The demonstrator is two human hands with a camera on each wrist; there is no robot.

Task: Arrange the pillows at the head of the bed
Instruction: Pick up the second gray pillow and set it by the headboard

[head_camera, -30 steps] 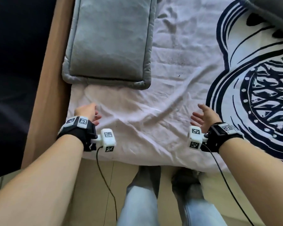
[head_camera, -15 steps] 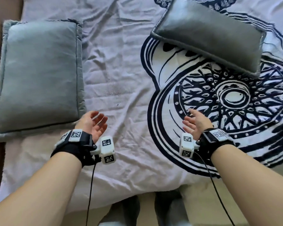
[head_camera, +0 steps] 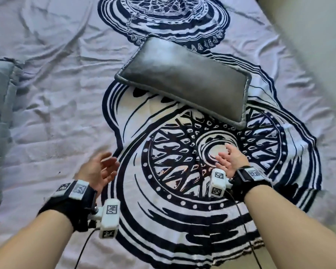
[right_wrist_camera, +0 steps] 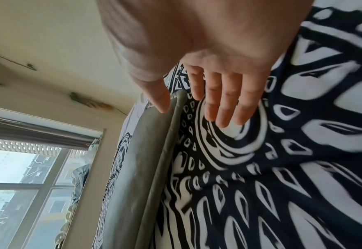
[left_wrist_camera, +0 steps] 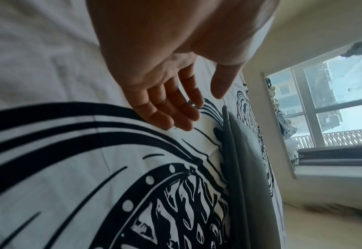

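Grey pillow (head_camera: pixel 184 79) lies askew, far ahead; I hold left hand (head_camera: pixel 99 172) and right hand (head_camera: pixel 232 159) spread, empty, near it, for lifting.

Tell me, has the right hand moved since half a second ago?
Yes. The right hand went from the printed wheel's near-left rim to over its hub, closer to the dark pillow.
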